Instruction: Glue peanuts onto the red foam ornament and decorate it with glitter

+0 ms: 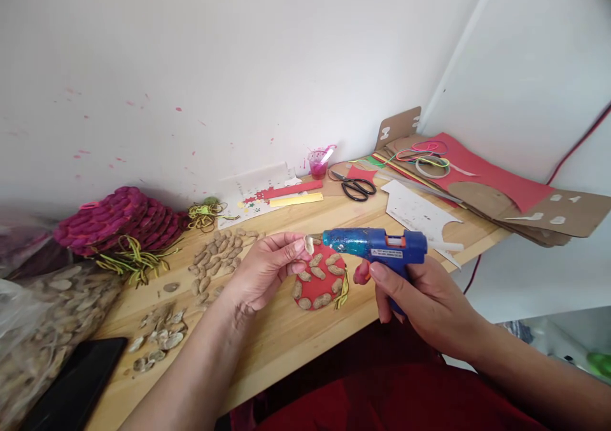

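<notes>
Between the thumb and fingers of my left hand (270, 265) is a peanut shell half (309, 245), its hollow side facing the nozzle. My right hand (424, 297) grips a blue glue gun (382, 246), a finger at its orange trigger. The gun's tip is at the shell, and I cannot tell whether it touches. Below them lies a round red card (315, 286) with several peanut shells (323, 300) on it, partly hidden by my left fingers. Yellow-green yarn (342, 291) hangs at the card's right edge.
At left are loose peanuts (217, 256), broken shells (162, 335), a black phone (76, 380), a bag of peanuts (52, 335) and stacked purple pieces (124, 218). Behind are scissors (356, 186) and a pink-stained cup (319, 162). Cardboard (563, 211) overhangs the table's right end.
</notes>
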`<state>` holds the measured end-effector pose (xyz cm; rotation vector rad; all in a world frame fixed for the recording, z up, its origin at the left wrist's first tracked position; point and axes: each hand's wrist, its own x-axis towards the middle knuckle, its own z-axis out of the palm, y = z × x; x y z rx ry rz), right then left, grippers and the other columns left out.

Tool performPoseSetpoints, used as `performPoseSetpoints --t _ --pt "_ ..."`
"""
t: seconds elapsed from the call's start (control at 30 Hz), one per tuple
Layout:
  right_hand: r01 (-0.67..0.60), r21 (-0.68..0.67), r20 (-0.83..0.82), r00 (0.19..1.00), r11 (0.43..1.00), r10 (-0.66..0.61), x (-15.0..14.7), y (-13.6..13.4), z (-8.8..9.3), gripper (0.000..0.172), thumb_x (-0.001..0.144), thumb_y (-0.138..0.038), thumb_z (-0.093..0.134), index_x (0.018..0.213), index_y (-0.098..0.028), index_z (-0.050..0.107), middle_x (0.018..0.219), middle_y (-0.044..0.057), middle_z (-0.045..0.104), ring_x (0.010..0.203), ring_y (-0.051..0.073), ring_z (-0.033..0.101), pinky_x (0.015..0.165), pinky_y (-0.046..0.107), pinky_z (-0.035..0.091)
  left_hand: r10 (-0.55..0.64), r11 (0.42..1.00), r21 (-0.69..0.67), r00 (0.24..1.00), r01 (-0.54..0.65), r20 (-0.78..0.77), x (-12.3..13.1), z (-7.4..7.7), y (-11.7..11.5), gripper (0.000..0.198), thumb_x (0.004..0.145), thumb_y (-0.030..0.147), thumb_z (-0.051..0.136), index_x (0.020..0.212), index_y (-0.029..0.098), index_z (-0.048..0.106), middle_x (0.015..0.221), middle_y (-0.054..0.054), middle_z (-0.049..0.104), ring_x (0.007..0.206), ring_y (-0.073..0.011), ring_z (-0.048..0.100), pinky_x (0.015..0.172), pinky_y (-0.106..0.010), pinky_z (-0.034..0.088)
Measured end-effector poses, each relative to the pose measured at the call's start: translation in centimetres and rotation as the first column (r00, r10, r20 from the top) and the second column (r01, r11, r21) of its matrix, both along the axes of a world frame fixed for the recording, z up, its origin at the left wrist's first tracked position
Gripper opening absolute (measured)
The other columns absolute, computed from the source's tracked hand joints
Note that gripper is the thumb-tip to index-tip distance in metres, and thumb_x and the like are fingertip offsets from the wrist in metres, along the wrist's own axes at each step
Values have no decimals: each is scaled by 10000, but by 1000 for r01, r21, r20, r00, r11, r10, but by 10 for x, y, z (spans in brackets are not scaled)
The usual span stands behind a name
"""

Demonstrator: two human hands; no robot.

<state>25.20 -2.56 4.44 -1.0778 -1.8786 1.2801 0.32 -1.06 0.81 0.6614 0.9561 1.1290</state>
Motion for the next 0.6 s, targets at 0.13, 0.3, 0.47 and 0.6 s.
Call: performPoseSetpoints --t 0.13,0.3,0.47,0.6 --pt "-2 29 42 999 1000 0 2 -3 0 392 1028 -516 465 817 -201 565 515 -24 604 479 115 549 503 231 434 -11 1000 7 1000 11 7 2 2 -1 295 629 290 950 784 120 764 710 -40 710 624 -78 639 580 -142 540" --pt "15 40 45 999 999 -16 1 -6 0 374 1022 -516 474 842 -204 574 515 -28 603 478 126 565 498 239 438 -1 1000 4 1000 1 -8 4 5 -2 323 599 290 963 788 121 763 707 -33 700 629 -80 635 585 -146 543" --pt "22 45 60 998 999 -25 2 -6 0 375 1015 -520 476 840 -206 583 506 -22 599 481 144 578 498 256 450 6 1000 -8 1000 -6 -8 5 6 -3 339 579 285 970 783 114 760 702 -39 701 627 -91 643 576 -155 542" --pt "18 34 68 997 999 -20 2 -6 -1 384 1023 -516 464 846 -202 596 505 -21 601 473 139 568 484 251 437 4 1000 -7 1000 -4 -10 5 5 -2 348 577 284 971 787 106 758 694 -42 703 617 -88 639 568 -152 539"
